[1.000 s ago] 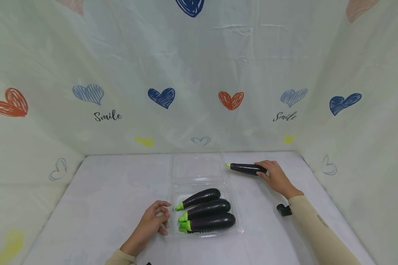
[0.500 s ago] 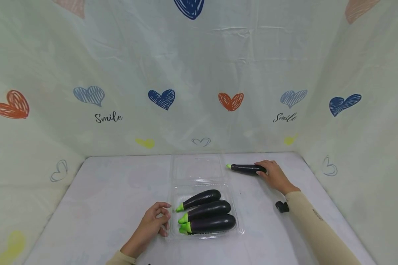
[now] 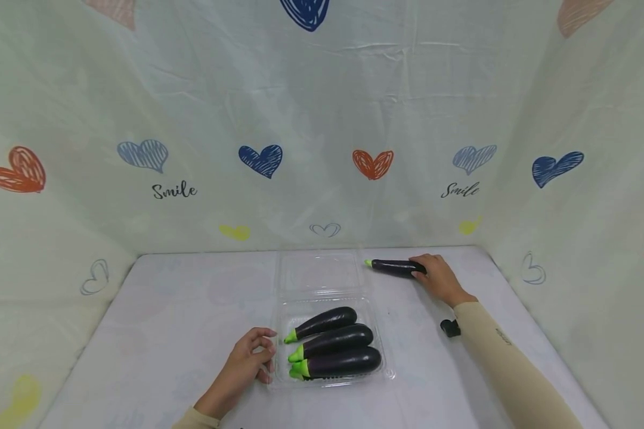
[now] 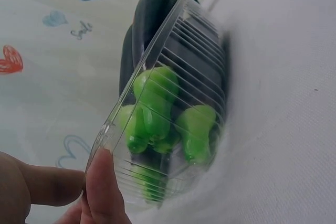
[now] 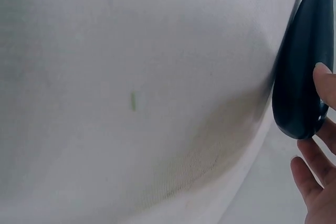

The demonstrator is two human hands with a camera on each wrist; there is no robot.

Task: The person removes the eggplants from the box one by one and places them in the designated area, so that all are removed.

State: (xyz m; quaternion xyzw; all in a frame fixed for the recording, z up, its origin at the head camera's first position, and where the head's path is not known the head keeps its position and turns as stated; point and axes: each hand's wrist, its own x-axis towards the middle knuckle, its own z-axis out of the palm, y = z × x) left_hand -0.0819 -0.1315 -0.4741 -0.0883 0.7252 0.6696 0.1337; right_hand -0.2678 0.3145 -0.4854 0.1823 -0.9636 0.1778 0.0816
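My right hand (image 3: 438, 279) grips the thick end of a dark purple eggplant (image 3: 389, 267) at the back right, its green tip pointing left. In the right wrist view the thumb lies along that eggplant (image 5: 302, 72). A clear plastic clamshell container (image 3: 385, 374) sits in the middle, its lid (image 3: 322, 271) folded back flat. Several eggplants (image 3: 338, 338) lie in its base, green stems to the left; the lower ones are partly hidden. My left hand (image 3: 244, 360) pinches the container's left rim between thumb and finger, seen closely beside the green stems (image 4: 155, 98) in the left wrist view.
A white cloth covers the table (image 3: 182, 316). A pale curtain (image 3: 322, 107) with printed hearts stands behind it and along both sides. A small black object (image 3: 450, 328) shows by my right forearm.
My right hand has shifted slightly left and up with the eggplant. The left hand, the container and the eggplants in it stay put.
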